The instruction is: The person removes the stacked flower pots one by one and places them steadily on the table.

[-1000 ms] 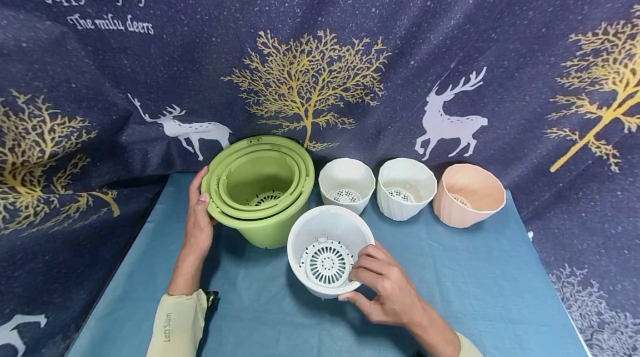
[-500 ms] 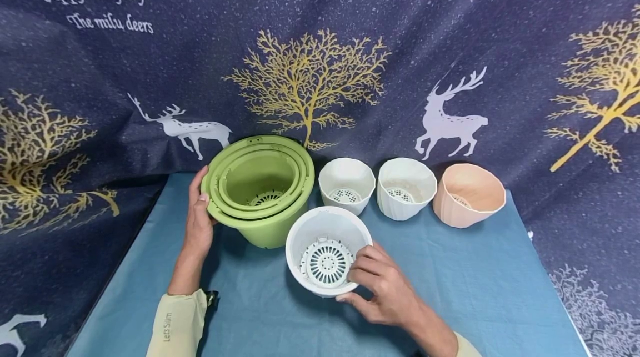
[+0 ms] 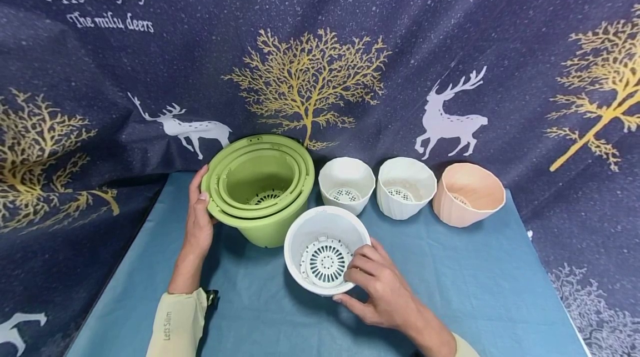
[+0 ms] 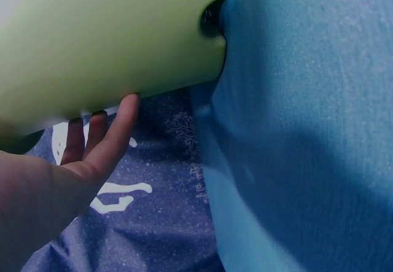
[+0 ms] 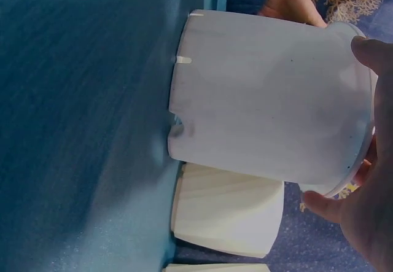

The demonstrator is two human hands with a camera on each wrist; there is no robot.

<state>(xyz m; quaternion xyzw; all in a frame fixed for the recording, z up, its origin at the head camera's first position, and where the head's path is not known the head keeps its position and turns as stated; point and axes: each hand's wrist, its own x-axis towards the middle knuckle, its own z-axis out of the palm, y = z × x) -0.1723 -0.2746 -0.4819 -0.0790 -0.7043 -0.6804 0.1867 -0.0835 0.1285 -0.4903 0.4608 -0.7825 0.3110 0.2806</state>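
In the head view, several green flowerpots (image 3: pixel 257 172) stand nested in one another at the left. My left hand (image 3: pixel 199 221) rests against the outer pot's left side, just under the rim. In the left wrist view its fairly straight fingers (image 4: pixel 116 134) touch the smooth green wall. My right hand (image 3: pixel 382 285) grips the right rim of a white flowerpot (image 3: pixel 310 235), thumb outside and fingers over the edge. This pot tilts toward me, showing its slotted base (image 3: pixel 327 262). From the right wrist view, the white pot's notched bottom (image 5: pixel 178 124) is close to the cloth.
Behind the white pot stand a small cream faceted pot (image 3: pixel 345 171), another white one (image 3: pixel 402 210) and a peach one (image 3: pixel 462 215), in a row. A blue cloth (image 3: pixel 260 312) covers the table. A dark patterned curtain (image 3: pixel 350 1) hangs at the back.
My right hand and the white flowerpot have shifted slightly left, closer to the green pots. The left hand and the green pots have stayed in place.
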